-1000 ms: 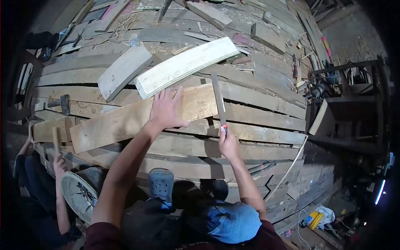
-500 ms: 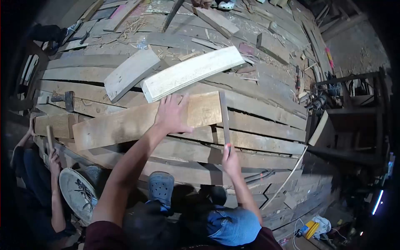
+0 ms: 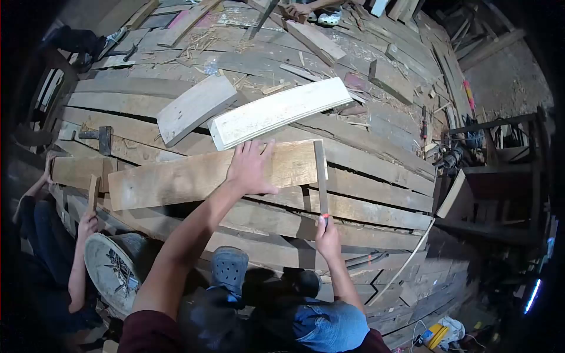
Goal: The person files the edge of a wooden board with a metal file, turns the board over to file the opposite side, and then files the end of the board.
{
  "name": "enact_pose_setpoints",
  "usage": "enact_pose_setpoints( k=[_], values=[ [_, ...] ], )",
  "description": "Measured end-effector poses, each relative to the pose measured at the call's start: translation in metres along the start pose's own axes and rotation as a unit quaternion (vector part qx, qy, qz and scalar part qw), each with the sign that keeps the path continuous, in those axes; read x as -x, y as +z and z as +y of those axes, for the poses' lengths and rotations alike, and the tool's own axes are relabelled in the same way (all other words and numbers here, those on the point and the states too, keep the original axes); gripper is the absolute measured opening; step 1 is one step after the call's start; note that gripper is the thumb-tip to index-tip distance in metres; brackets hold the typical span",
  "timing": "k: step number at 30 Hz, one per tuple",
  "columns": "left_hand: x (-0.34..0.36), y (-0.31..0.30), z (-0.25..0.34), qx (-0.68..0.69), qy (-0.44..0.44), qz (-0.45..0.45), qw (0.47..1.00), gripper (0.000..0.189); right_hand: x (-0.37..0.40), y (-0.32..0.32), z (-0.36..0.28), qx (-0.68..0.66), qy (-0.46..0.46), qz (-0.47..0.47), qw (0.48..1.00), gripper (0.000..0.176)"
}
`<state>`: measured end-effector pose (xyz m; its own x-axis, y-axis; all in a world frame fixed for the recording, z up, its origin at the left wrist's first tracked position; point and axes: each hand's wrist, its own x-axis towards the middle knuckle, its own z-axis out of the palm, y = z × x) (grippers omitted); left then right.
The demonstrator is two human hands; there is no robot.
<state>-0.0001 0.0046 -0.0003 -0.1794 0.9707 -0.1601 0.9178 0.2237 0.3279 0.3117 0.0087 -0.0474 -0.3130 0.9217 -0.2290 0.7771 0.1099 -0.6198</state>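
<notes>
1. At the far left, a co-worker's one hand (image 3: pixel 48 167) is at the end of a wood block (image 3: pixel 76 170); the other (image 3: pixel 88 225) grips a short wooden stick (image 3: pixel 93 193). A hammer (image 3: pixel 105 141) lies just beyond the block.
2. Right of the co-worker stands a bucket (image 3: pixel 139 246) with nails (image 3: pixel 122 272) in it.
3. The board (image 3: pixel 176 179) lies crosswise in front of the person, its left end near the block. Past its far side rest a greyish plank (image 3: pixel 197 109) and a whiter plank (image 3: pixel 282 112).
4. The left hand (image 3: pixel 253 170) is spread wide and flat on the board, right of its middle, seemingly steadying it.
5. The metal blade (image 3: pixel 321 170) crosses the board near its right end. A moment ago it lay along the very edge; now a narrow strip of wood shows beyond it, so it marks a line slightly inside the end.
6. The right hand (image 3: pixel 328 238) is closed around the blade's handle, on the near side of the board, above the plank floor (image 3: pixel 376 210).
</notes>
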Motion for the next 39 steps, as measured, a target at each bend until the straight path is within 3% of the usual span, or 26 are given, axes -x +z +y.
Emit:
enact_pose_setpoints(
  k=[5, 11, 16, 21, 24, 25, 27, 28, 29, 30, 33, 35, 37, 39],
  values=[
    [0.000, 0.006, -0.004, -0.004, 0.016, 0.023, 1.000, 0.132, -0.024, -0.012, -0.012, 0.025, -0.002, -0.027, 0.999, 0.035],
    [0.000, 0.004, -0.005, -0.012, 0.027, 0.056, 0.998, 0.131, 0.006, 0.005, 0.015, -0.026, -0.015, 0.019, 0.999, 0.038],
    [0.000, 0.010, -0.007, 0.003, 0.034, 0.047, 0.998, 0.131, -0.026, -0.013, -0.017, 0.028, 0.009, 0.002, 1.000, 0.036],
    [-0.001, 0.006, 0.000, 0.001, 0.016, 0.042, 0.999, 0.130, 0.018, 0.003, 0.001, -0.002, 0.033, 0.012, 0.999, 0.036],
    [0.002, 0.022, -0.014, 0.048, 0.067, 0.109, 0.991, 0.127, 0.000, -0.007, -0.019, -0.051, 0.029, 0.019, 0.998, 0.040],
    [-0.001, 0.024, -0.014, 0.069, 0.084, 0.125, 0.986, 0.127, -0.014, -0.019, -0.030, -0.028, 0.063, -0.049, 0.996, 0.043],
    [-0.004, 0.024, -0.009, 0.030, 0.051, 0.103, 0.993, 0.131, -0.022, -0.017, -0.029, -0.027, 0.068, -0.039, 0.997, 0.045],
    [-0.003, 0.024, -0.008, 0.028, 0.043, 0.102, 0.994, 0.131, -0.015, -0.001, -0.020, -0.061, 0.059, 0.004, 0.996, 0.047],
    [-0.003, 0.025, -0.008, 0.026, 0.031, 0.105, 0.994, 0.132, -0.005, -0.002, -0.016, -0.014, 0.068, -0.040, 0.997, 0.047],
    [-0.004, 0.027, -0.005, 0.025, 0.028, 0.097, 0.995, 0.132, 0.009, 0.008, -0.007, -0.086, 0.047, 0.010, 0.995, 0.045],
    [-0.006, 0.031, -0.008, 0.009, 0.032, 0.117, 0.993, 0.132, 0.017, 0.044, 0.025, -0.082, 0.000, 0.033, 0.996, 0.045],
    [-0.004, 0.031, -0.010, 0.020, 0.027, 0.103, 0.994, 0.131, 0.005, 0.000, -0.016, -0.041, 0.068, -0.045, 0.996, 0.044],
    [-0.008, 0.034, -0.026, 0.015, 0.047, 0.095, 0.994, 0.130, -0.017, -0.018, -0.034, -0.095, 0.035, -0.082, 0.991, 0.041],
    [-0.011, 0.041, -0.033, -0.032, 0.050, 0.115, 0.992, 0.129, -0.018, -0.012, -0.038, -0.111, 0.047, -0.013, 0.993, 0.040]
  ],
)
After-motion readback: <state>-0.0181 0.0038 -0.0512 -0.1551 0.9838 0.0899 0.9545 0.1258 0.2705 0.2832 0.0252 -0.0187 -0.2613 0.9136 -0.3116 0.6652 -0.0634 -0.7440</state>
